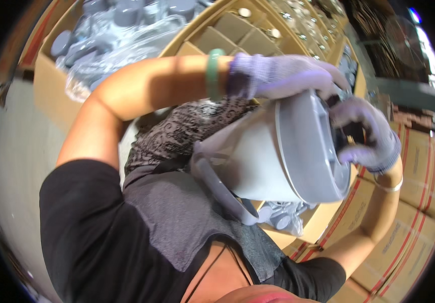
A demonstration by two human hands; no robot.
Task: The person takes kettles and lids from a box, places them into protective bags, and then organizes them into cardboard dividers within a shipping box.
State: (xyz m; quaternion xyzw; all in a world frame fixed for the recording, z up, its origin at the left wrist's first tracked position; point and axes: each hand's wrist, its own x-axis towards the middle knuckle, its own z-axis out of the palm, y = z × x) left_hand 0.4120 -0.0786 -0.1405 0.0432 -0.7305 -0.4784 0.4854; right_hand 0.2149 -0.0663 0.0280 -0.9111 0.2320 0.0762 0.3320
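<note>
A large jug with a pale body, a grey lid and a grey loop handle lies tilted on its side before my chest, lid end to the right. My left hand, in a pale purple knit glove, grips the upper rim of the lid. In a matching glove, my right hand curls at the lid's outer face, thumb and fingertips against it. The space between thumb and fingers looks dark; I cannot tell whether a small part sits there. The jug's base points towards my lap.
At the upper left stands an open carton of grey-lidded items in clear plastic bags. A carton with cardboard dividers is beyond my left forearm. Sealed cartons are stacked on the right. Below the jug sits another open carton.
</note>
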